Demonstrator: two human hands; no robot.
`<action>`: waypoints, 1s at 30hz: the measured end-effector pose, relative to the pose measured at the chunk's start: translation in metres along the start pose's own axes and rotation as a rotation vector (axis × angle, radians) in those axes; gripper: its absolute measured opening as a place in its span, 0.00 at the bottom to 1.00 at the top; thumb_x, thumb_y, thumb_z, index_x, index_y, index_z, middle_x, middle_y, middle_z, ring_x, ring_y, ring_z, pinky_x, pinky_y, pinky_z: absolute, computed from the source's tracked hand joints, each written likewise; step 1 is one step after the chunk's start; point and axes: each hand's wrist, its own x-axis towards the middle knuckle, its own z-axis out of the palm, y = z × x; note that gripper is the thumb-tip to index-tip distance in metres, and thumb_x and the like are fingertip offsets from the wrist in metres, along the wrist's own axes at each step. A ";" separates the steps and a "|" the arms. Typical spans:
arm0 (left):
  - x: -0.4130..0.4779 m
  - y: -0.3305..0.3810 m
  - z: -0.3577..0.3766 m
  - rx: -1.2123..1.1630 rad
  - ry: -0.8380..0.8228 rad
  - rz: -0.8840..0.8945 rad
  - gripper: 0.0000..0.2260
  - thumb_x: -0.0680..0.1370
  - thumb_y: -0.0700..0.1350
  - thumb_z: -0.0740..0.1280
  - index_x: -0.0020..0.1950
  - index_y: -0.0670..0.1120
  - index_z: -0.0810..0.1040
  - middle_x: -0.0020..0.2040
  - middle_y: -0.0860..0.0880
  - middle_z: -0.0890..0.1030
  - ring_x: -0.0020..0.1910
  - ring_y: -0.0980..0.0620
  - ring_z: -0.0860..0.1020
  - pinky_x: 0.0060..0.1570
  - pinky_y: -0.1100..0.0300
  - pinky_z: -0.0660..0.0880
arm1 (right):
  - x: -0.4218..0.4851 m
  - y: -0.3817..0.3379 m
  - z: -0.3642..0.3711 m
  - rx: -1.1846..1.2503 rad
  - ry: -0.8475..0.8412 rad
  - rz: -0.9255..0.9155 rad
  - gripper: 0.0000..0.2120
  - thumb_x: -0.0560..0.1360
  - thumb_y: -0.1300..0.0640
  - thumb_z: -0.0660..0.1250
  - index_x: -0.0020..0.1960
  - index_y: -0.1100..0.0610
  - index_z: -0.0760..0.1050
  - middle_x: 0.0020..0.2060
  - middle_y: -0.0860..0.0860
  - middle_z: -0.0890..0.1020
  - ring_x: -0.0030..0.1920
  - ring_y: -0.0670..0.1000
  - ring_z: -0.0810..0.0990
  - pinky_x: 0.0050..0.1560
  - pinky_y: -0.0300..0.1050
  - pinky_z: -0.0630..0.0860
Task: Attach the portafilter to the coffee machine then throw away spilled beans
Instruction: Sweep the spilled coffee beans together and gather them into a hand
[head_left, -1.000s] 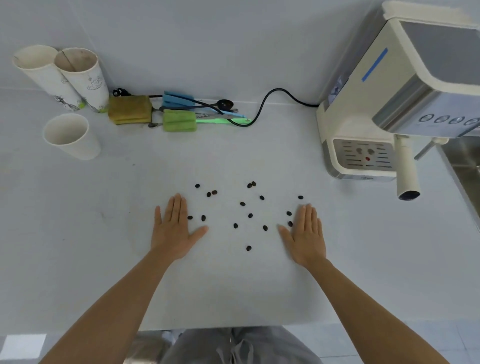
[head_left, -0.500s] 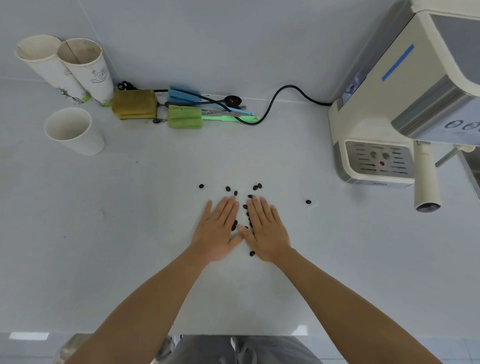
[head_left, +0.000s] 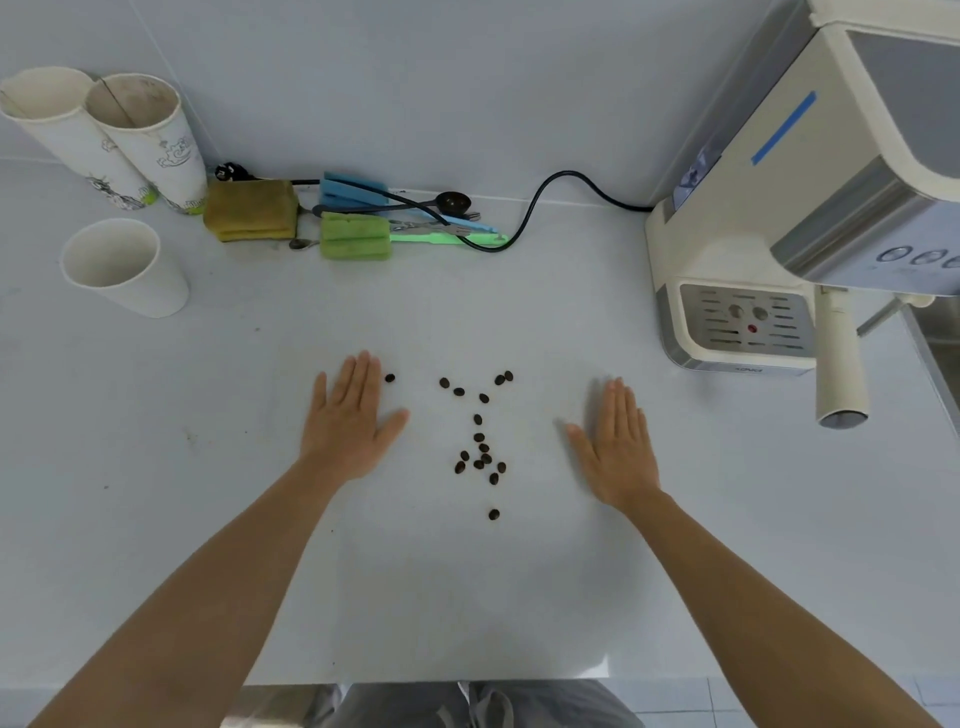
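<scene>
Both hands lie flat, palms down, on the white surface (head_left: 208, 519), fingers extended and holding nothing. The left hand (head_left: 347, 422) and the right hand (head_left: 618, 447) are well apart, with the coffee beans (head_left: 480, 447) between them in a loose cluster and a short trail running toward the wall. One single bean (head_left: 389, 378) lies just beside the left fingers (head_left: 363, 371). The coffee machine (head_left: 800, 218) stands at the far right, its portafilter handle (head_left: 839, 364) projecting forward. A paper cup (head_left: 124, 267) stands at the far left, near two more cups (head_left: 104, 135) against the wall. Sponges (head_left: 252, 210) and a black cable (head_left: 540, 208) lie along the wall.
</scene>
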 end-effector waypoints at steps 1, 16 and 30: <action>0.000 -0.002 -0.001 0.003 -0.013 -0.002 0.32 0.78 0.59 0.44 0.75 0.43 0.36 0.77 0.47 0.38 0.76 0.52 0.38 0.74 0.51 0.37 | -0.001 0.001 0.001 0.005 -0.017 0.014 0.37 0.77 0.38 0.42 0.73 0.61 0.33 0.75 0.55 0.38 0.74 0.51 0.36 0.74 0.46 0.36; 0.030 0.027 -0.013 0.131 -0.004 0.417 0.52 0.55 0.70 0.17 0.75 0.49 0.39 0.76 0.52 0.38 0.76 0.51 0.38 0.72 0.53 0.35 | 0.040 -0.066 0.002 -0.124 -0.124 -0.367 0.33 0.79 0.42 0.44 0.73 0.60 0.34 0.75 0.54 0.37 0.74 0.49 0.35 0.71 0.43 0.33; -0.017 0.031 0.016 0.054 0.083 0.540 0.37 0.69 0.66 0.29 0.73 0.49 0.42 0.76 0.50 0.46 0.76 0.48 0.43 0.72 0.54 0.34 | 0.018 -0.065 0.028 -0.195 -0.138 -0.705 0.37 0.66 0.34 0.25 0.68 0.54 0.31 0.69 0.46 0.35 0.70 0.45 0.32 0.71 0.42 0.33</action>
